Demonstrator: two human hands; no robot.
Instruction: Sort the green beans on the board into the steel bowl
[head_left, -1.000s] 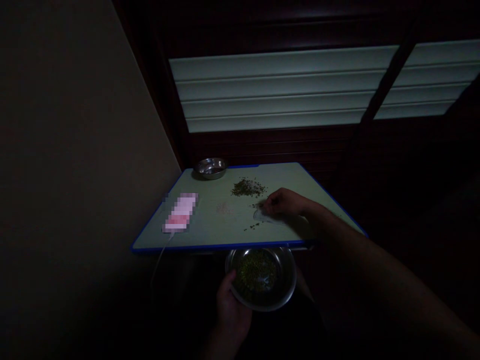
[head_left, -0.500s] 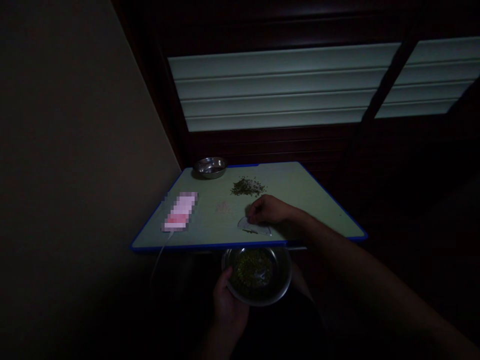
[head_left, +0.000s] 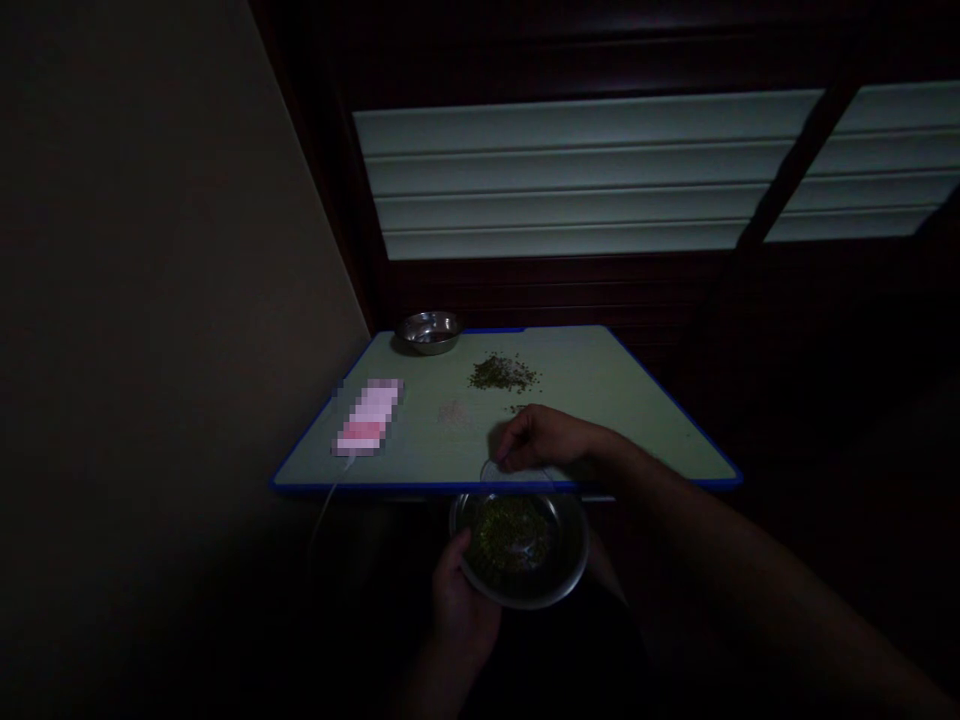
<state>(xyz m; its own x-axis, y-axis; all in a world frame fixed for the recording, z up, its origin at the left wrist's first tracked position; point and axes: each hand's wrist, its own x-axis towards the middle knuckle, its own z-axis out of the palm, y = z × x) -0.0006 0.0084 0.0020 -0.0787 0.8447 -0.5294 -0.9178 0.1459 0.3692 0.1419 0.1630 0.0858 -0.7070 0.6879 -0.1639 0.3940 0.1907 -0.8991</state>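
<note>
My left hand point(head_left: 463, 600) grips the left rim of a metal bowl point(head_left: 536, 600), held just below the table's front edge. Small green beans point(head_left: 510, 530), which look like mung beans, lie in it. My right hand point(head_left: 544, 437) is closed on a clear half-round protractor point(head_left: 525, 474), whose straight side is at the table's front edge, over the bowl. Just behind that hand a few loose beans point(head_left: 516, 409) lie on the tabletop. Farther back is a scattered pile of beans point(head_left: 501, 373). Pale, small grains point(head_left: 453, 413) form a faint patch to the left.
The pale green table point(head_left: 622, 375) has a blue rim. A second metal bowl point(head_left: 429, 334) stands at its back left corner. A phone with a blurred screen point(head_left: 370, 417) lies at the left, its white cable point(head_left: 324, 510) hanging over the front edge. The room is dim.
My right hand has drawn the protractor toward me to the table's front edge. The beans that lay along its straight side are gone from the tabletop there. My left hand still holds the bowl.
</note>
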